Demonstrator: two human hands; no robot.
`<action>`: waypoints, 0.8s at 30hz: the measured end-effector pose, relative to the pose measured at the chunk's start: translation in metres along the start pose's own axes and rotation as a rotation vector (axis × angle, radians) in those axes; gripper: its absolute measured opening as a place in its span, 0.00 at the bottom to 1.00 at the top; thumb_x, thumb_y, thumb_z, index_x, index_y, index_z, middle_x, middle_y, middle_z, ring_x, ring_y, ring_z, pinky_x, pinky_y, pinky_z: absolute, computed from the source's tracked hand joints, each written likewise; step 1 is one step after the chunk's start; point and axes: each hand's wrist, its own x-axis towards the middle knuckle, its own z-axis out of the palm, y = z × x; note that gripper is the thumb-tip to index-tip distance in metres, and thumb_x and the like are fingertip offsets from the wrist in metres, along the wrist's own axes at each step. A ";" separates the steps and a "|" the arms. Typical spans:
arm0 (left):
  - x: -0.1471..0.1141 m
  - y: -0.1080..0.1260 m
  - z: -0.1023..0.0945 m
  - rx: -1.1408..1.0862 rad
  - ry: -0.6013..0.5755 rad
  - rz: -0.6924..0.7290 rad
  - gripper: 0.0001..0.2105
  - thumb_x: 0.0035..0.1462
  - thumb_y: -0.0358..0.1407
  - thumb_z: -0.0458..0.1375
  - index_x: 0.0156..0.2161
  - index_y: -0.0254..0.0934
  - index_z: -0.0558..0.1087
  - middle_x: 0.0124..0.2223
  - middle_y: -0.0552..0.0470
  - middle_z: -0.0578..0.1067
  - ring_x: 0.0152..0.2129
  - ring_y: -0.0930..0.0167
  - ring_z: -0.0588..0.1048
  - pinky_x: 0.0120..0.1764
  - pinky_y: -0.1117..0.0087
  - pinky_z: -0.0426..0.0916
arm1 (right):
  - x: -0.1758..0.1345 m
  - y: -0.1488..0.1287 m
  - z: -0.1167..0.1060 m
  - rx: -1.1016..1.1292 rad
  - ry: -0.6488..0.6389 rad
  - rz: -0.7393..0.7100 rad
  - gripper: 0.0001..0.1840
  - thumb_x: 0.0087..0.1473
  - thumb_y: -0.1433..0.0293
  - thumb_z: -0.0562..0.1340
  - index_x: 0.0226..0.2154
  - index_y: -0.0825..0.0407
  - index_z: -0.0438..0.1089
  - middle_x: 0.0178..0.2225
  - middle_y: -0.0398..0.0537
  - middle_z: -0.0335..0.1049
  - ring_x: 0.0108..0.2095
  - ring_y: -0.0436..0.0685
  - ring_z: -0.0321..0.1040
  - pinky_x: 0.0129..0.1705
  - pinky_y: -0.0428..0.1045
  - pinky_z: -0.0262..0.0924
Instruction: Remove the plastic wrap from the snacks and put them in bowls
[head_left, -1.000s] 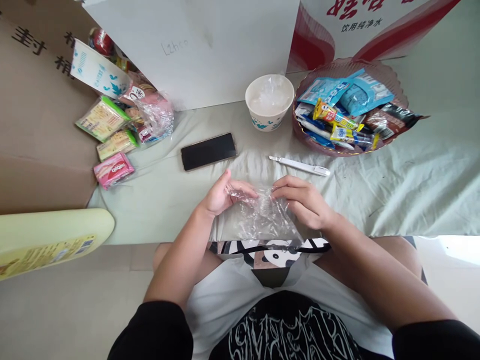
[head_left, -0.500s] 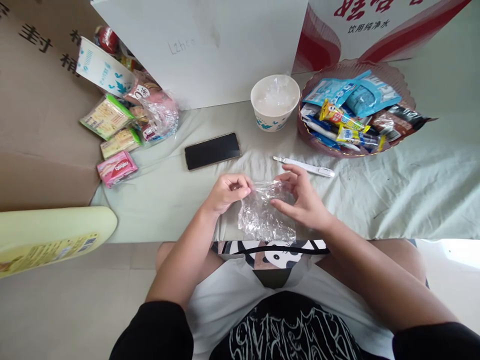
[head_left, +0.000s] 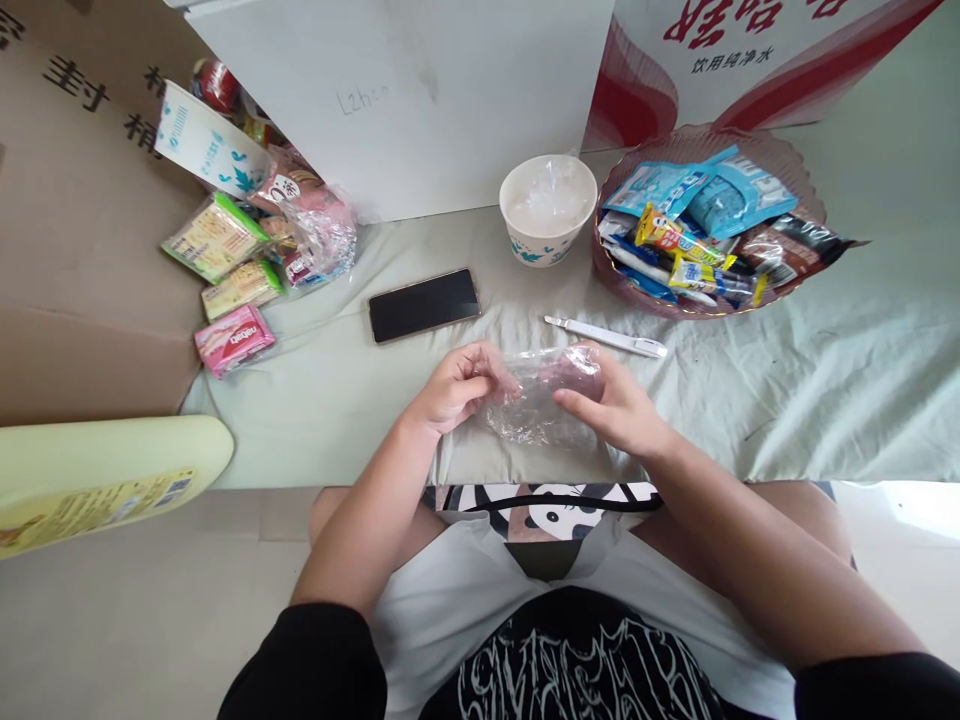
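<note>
A crinkled clear plastic bag (head_left: 534,408) is stretched between my two hands above the near edge of the cloth. On its left side, my left hand (head_left: 469,385) grips the film, with its fingertips seen through the plastic. My right hand (head_left: 611,400) holds the other side; its fingers lie under or inside the film and the thumb rests in front. Just beyond the right hand lies a slim white utility knife (head_left: 611,337). A white paper bowl (head_left: 547,215) with clear plastic in it stands farther back.
A black phone (head_left: 424,305) lies left of the bowl. At the right is a pink scalloped basket (head_left: 626,285) full of snack packets. Several wrapped snacks (head_left: 235,340) and a paper cup (head_left: 210,140) are at the left, beside a cardboard box (head_left: 90,250). A white box (head_left: 420,110) stands behind.
The bag's mouth has been spread wider and lifted slightly. My right hand's fingers, spread at its edge before, are now behind or within the film.
</note>
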 end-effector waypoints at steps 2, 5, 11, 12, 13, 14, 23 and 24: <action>0.000 0.000 0.000 -0.047 0.028 0.005 0.11 0.43 0.33 0.71 0.32 0.34 0.75 0.30 0.52 0.81 0.26 0.70 0.80 0.32 0.73 0.73 | -0.001 0.000 0.000 -0.067 -0.090 0.031 0.13 0.53 0.59 0.66 0.37 0.51 0.70 0.33 0.45 0.74 0.32 0.54 0.69 0.36 0.51 0.63; -0.002 0.002 0.000 0.040 -0.021 -0.066 0.16 0.43 0.39 0.74 0.35 0.33 0.77 0.31 0.50 0.81 0.26 0.69 0.80 0.32 0.72 0.74 | -0.002 -0.003 0.000 -0.178 -0.124 0.050 0.12 0.58 0.60 0.61 0.30 0.51 0.71 0.27 0.44 0.72 0.29 0.53 0.67 0.34 0.50 0.61; -0.006 0.002 0.003 0.195 0.078 -0.110 0.20 0.49 0.49 0.70 0.36 0.36 0.72 0.18 0.57 0.73 0.11 0.74 0.70 0.16 0.75 0.63 | -0.001 -0.004 0.000 -0.153 -0.013 0.104 0.12 0.60 0.58 0.59 0.32 0.49 0.66 0.20 0.40 0.66 0.21 0.51 0.62 0.26 0.48 0.57; -0.006 0.003 0.003 0.183 0.111 -0.078 0.20 0.49 0.50 0.70 0.36 0.36 0.72 0.16 0.59 0.72 0.10 0.75 0.68 0.15 0.76 0.61 | -0.001 -0.004 0.000 -0.117 -0.001 0.119 0.11 0.59 0.58 0.60 0.34 0.49 0.65 0.18 0.37 0.63 0.19 0.50 0.60 0.24 0.48 0.55; -0.006 0.003 0.003 0.166 0.135 -0.049 0.21 0.48 0.50 0.70 0.37 0.36 0.72 0.16 0.60 0.71 0.09 0.76 0.67 0.14 0.77 0.59 | 0.000 -0.003 0.001 -0.076 0.008 0.123 0.11 0.59 0.58 0.61 0.35 0.48 0.64 0.18 0.36 0.61 0.18 0.50 0.58 0.22 0.47 0.54; -0.006 0.004 0.003 0.140 0.151 -0.024 0.21 0.47 0.49 0.71 0.38 0.36 0.72 0.16 0.61 0.70 0.09 0.76 0.66 0.14 0.77 0.59 | 0.000 -0.003 0.001 -0.036 0.012 0.117 0.11 0.58 0.58 0.61 0.35 0.48 0.64 0.18 0.35 0.60 0.18 0.49 0.57 0.21 0.47 0.53; -0.007 0.011 0.000 -0.072 0.098 0.139 0.13 0.41 0.41 0.71 0.25 0.34 0.76 0.24 0.54 0.73 0.18 0.75 0.72 0.21 0.74 0.67 | 0.002 -0.004 -0.001 0.242 0.016 0.123 0.07 0.55 0.64 0.59 0.32 0.49 0.69 0.24 0.41 0.68 0.25 0.51 0.66 0.29 0.48 0.62; -0.007 0.012 -0.001 -0.076 0.089 0.143 0.14 0.42 0.45 0.69 0.25 0.34 0.77 0.24 0.53 0.73 0.18 0.74 0.72 0.21 0.73 0.67 | 0.002 -0.002 -0.002 0.266 0.007 0.140 0.08 0.54 0.63 0.58 0.32 0.50 0.70 0.24 0.42 0.69 0.25 0.52 0.67 0.30 0.49 0.63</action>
